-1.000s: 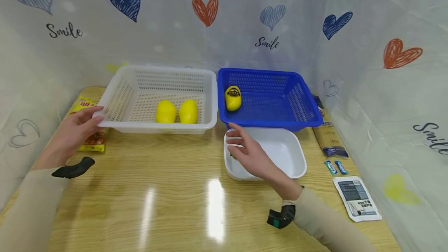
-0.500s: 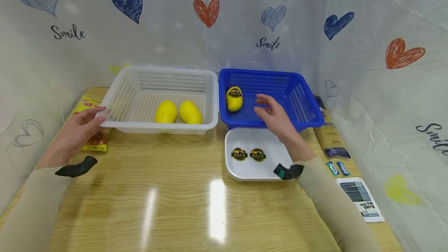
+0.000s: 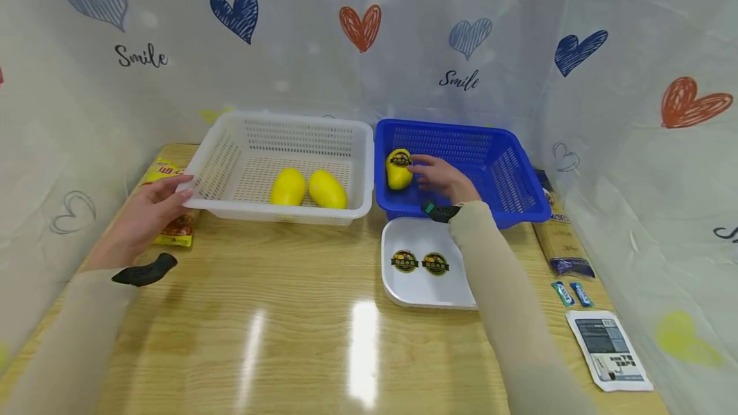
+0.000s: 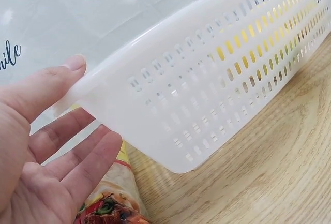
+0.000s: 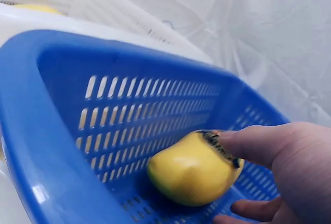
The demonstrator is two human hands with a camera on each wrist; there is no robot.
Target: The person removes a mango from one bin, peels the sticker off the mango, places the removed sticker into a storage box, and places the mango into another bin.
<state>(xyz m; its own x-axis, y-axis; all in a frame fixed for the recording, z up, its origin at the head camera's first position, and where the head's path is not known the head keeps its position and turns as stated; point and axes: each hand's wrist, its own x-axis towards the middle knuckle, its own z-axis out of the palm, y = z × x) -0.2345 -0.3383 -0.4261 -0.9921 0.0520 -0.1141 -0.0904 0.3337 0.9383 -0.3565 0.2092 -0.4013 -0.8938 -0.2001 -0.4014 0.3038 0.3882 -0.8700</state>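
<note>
Across the pale wood-grain table, nearest on the right, lies a flat white packet with a dark printed label, then two small blue-and-green wrapped sweets. A shallow white tray with rounded corners holds two round black-and-gold stickers side by side, the right forearm crossing over it. The left hand pinches the left front corner rim of a white perforated plastic basket — thumb above, fingers below — beside a yellow printed food packet. Two plain yellow mangoes lie in that basket. Next to it, inside a blue perforated plastic basket, sits a yellow mango with a black-and-gold sticker; the right hand touches that sticker with its thumb, fingers loose — not wrapped round the fruit. Behind hangs a whitish heart-printed curtain.
</note>
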